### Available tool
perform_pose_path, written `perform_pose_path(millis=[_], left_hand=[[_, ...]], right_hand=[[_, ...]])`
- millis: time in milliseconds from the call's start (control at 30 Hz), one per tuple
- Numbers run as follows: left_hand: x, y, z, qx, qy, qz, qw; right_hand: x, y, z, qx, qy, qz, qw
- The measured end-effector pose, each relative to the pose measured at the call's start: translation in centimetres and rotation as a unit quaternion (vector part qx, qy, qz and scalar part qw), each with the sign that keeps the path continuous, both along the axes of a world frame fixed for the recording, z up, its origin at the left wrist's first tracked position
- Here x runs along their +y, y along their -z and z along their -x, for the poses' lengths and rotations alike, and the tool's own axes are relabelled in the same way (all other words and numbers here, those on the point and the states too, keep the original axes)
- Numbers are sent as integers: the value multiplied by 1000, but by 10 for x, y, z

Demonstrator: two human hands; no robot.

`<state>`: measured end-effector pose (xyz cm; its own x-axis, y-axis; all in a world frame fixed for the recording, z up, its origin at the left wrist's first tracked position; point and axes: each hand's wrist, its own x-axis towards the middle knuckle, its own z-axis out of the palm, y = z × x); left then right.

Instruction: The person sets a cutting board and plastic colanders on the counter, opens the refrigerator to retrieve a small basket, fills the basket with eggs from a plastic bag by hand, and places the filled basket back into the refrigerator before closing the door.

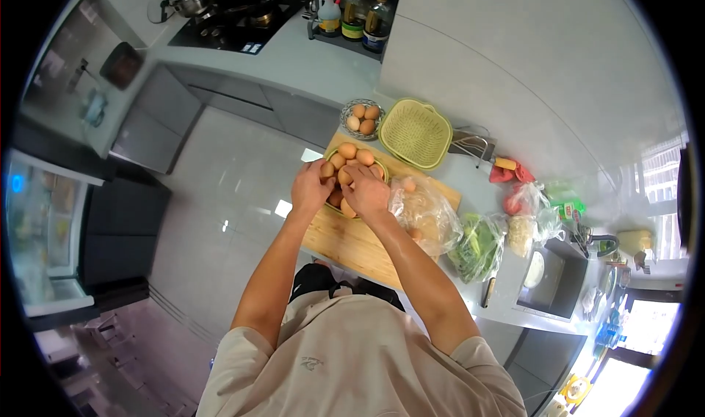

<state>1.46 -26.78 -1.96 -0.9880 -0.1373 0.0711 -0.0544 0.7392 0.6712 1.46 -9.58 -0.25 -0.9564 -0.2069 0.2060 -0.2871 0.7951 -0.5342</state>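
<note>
Brown eggs (347,150) are heaped in a round yellow-green basket (385,166) on a wooden cutting board (345,242). My left hand (312,186) is at the basket's left side, its fingers curled round an egg (327,169). Over the heap, my right hand (369,191) closes its fingers on another egg (344,175). Part of the basket and the lower eggs are hidden by my hands. Just right of my right hand lies a clear plastic bag (429,215) with a few eggs visible in it.
A wire basket (344,114) of several eggs and a yellow-green colander (416,133) stand behind the board. To the right are bagged leafy greens (476,248), a knife (488,293) and the sink (552,277). A stove (231,31) with pans is at the far left.
</note>
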Motion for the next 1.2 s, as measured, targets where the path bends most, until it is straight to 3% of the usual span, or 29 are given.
perform_pose_path(millis=[133,200,300,400,500,600,667,867,967,1200], left_hand=[[13,-14,-7,102,-5,44,994],[31,-26,-10,197,20,32,980],[78,-34,-18,235,125,-106,958],[123,-24,-37,127,255,-154,946],[158,-5,-51,48,321,-115,939],[171,16,-56,-61,304,10,951],[169,29,-63,-53,285,39,956],[169,60,-75,-27,147,168,974],[171,65,-69,-135,118,163,970],[197,48,-58,-170,103,88,976]], right_hand=[[30,-5,5,121,42,132,983],[68,-14,4,53,120,135,982],[131,8,3,-17,184,114,976],[170,24,-12,-74,165,90,979],[193,38,-35,-150,138,17,979],[197,28,-62,-239,115,-80,961],[196,18,-77,-289,88,-148,942],[184,16,-89,-352,81,-175,916],[180,18,-89,-357,88,-154,917],[173,35,-95,-303,95,-127,940]])
